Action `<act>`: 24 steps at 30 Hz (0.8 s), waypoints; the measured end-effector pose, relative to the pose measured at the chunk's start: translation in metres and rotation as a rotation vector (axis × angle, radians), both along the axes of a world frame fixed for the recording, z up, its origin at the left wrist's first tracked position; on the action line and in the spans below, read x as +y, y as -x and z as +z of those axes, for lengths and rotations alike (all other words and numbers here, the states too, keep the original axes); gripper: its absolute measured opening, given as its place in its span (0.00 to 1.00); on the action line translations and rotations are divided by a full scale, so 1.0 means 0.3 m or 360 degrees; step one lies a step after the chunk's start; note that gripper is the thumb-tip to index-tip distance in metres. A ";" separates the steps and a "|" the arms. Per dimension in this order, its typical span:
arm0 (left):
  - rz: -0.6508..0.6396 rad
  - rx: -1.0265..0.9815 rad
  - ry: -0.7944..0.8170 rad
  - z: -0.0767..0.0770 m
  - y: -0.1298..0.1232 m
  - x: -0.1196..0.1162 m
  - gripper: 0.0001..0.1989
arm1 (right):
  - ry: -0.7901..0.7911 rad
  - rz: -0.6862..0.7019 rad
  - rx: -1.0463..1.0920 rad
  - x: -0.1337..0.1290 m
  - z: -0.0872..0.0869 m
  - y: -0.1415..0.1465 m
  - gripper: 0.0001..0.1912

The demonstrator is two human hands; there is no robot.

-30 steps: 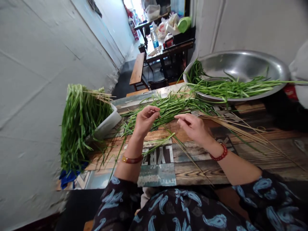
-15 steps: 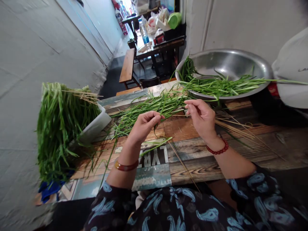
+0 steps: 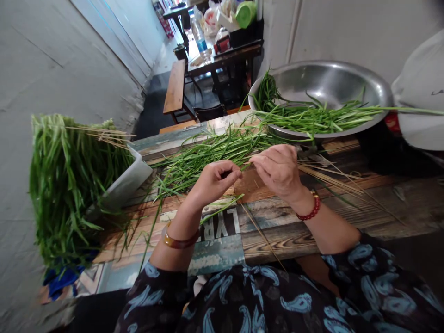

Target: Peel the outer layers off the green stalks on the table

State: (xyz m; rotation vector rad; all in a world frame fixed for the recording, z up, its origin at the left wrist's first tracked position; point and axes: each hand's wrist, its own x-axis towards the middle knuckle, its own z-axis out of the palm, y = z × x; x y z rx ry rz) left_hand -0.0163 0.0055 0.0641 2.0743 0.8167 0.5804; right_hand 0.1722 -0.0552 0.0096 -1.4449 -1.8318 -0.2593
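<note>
The worktop is running out of view beyond its right edge, its surface partly hidden under greens and forearms. Along its left edge, hanging greens are covering much of a white tub, so its inside is staying hidden. Toward the far right corner, a metal basin is holding long greens, a stalk reaching across a white bag that the view is cutting off. Between tub and basin, loose greens are lying toward the far edge, single stems blurring together. The right hand is turning its back upward, its grip closing at the fingertips and its palm hiding. Just beside it, the left hand is pinching thumb and forefinger nearly together; whether either is holding a strand is too small to tell. Thin sticks are lying right of the hands, their far ends partly hidden; one stick is pointing toward the near edge.
</note>
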 end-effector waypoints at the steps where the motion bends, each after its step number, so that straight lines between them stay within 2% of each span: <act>1: 0.0017 0.0000 -0.0008 -0.003 -0.005 -0.004 0.13 | 0.0019 -0.0029 0.0063 0.005 -0.009 0.006 0.10; 5: 0.0025 -0.0114 0.0059 0.013 -0.011 -0.021 0.14 | 0.0126 -0.0144 0.0636 0.038 -0.045 -0.011 0.15; 7: 0.0082 -0.0294 0.0081 0.048 0.011 -0.025 0.14 | 0.0148 -0.0213 0.0894 0.057 -0.059 -0.041 0.16; 8: 0.0142 -0.0415 0.0055 0.072 0.030 -0.025 0.13 | 0.0166 -0.0186 0.0907 0.063 -0.064 -0.056 0.15; 10: 0.0313 -0.0690 -0.0095 0.133 0.077 -0.022 0.10 | 0.0277 -0.0005 0.0697 0.068 -0.068 -0.075 0.13; 12: 0.0465 -0.0911 -0.0346 0.197 0.128 -0.020 0.07 | 0.0405 0.0127 0.0346 0.062 -0.067 -0.077 0.13; 14: 0.0592 -0.0959 -0.0623 0.244 0.176 -0.021 0.07 | 0.0456 0.0140 0.0100 0.048 -0.061 -0.064 0.15; 16: 0.0734 -0.0809 -0.0874 0.255 0.214 -0.025 0.07 | 0.0495 0.0184 0.0038 0.028 -0.053 -0.040 0.11; 18: 0.0799 -0.0474 -0.1051 0.221 0.236 -0.029 0.06 | 0.0642 0.0313 0.0004 0.000 -0.045 -0.006 0.11; 20: 0.0709 -0.0093 -0.1073 0.148 0.238 -0.033 0.08 | 0.0854 0.0427 -0.0142 -0.034 -0.038 0.038 0.19; 22: 0.0558 0.0062 -0.0878 0.053 0.221 -0.035 0.08 | 0.1000 0.0493 -0.0375 -0.070 -0.034 0.087 0.22; 24: 0.0522 0.0081 -0.0599 -0.036 0.194 -0.033 0.09 | 0.1088 0.0527 -0.0555 -0.096 -0.031 0.134 0.19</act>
